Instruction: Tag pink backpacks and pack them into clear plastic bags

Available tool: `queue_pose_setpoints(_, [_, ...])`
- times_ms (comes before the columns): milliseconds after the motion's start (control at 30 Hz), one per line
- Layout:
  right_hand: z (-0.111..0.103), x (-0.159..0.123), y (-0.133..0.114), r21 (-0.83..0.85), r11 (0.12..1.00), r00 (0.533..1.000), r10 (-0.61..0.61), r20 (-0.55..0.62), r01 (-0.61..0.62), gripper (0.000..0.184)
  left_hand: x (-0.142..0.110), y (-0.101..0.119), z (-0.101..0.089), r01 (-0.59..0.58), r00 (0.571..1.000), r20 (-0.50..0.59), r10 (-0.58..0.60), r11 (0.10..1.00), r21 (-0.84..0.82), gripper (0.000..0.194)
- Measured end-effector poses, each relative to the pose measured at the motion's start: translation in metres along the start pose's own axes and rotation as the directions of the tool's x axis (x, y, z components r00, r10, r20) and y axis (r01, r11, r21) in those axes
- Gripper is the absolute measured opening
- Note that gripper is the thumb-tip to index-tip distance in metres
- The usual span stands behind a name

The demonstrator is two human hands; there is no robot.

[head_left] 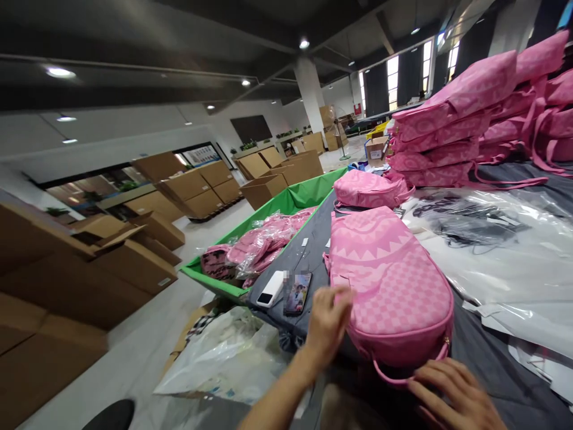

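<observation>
A pink patterned backpack (389,275) lies front side up on the dark cloth-covered table, its rounded end towards me. At its left edge my left hand (329,322) is closed in a pinch. Motion blur hides what is between those fingertips. My right hand (454,394) is at the near end, its bent fingers closed over the pink strap loop (391,377). The palm and thumb are mostly out of sight. A gold-coloured zip pull (446,341) shows just above the right fingers.
Another pink bag (371,188) lies beyond, near stacked pink backpacks (447,125). Clear plastic bags (505,251) cover the right side. Left are a white device (271,289), a phone (299,292) and a green-sided bin (215,286) with wrapped pink goods. Cardboard boxes (134,269) stand on the floor.
</observation>
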State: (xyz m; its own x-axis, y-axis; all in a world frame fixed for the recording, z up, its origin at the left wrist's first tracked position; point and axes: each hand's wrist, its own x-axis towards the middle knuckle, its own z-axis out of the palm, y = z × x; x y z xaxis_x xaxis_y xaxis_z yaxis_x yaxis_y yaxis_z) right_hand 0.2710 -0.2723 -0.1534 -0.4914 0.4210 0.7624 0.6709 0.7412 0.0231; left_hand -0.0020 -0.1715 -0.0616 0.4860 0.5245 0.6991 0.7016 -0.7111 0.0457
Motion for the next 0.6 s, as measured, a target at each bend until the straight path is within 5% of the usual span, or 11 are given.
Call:
queue_pose_setpoints(33, [0.008,0.007,-0.008,0.013,1.000,1.000,-0.028,0.000,0.028,0.028,0.018,-0.016,0.002,0.028,0.984,0.173,-0.046,0.994,0.102,0.037])
queue_pose_setpoints(67, [0.015,0.014,-0.015,0.030,0.999,1.000,-0.026,-0.011,0.026,0.026,0.036,-0.031,0.006,0.008,0.922,0.376,-0.090,0.977,0.215,0.036])
queue_pose_setpoints(100, [0.023,0.020,-0.019,0.050,0.999,1.000,-0.005,-0.025,0.006,0.023,0.051,-0.044,0.012,-0.079,0.817,0.568,-0.096,0.958,0.276,0.031])
queue_pose_setpoints(200, [0.039,0.028,-0.023,0.085,0.994,0.996,0.068,-0.066,-0.062,0.017,0.080,-0.068,0.031,-0.236,0.652,0.758,-0.012,0.947,0.218,0.015])
queue_pose_setpoints(333, [0.045,0.026,-0.023,-0.010,0.991,0.989,0.135,-0.058,-0.135,0.018,0.075,-0.062,0.034,-0.367,0.559,0.817,0.144,0.926,0.088,0.015])
queue_pose_setpoints(433, [0.048,0.029,-0.026,-0.018,0.977,0.972,0.212,-0.101,-0.214,0.023,0.049,-0.045,0.017,-0.449,0.517,0.820,0.248,0.894,0.013,0.013])
queue_pose_setpoints(533, [0.057,0.035,-0.028,-0.025,0.969,0.961,0.239,-0.140,-0.245,0.034,0.022,-0.031,-0.008,-0.566,0.529,0.765,0.366,0.824,-0.002,0.012])
queue_pose_setpoints(600, [0.066,0.039,-0.029,-0.036,0.963,0.955,0.259,-0.142,-0.267,0.035,0.007,-0.021,-0.021,-0.527,0.682,0.629,0.373,0.847,0.070,0.011])
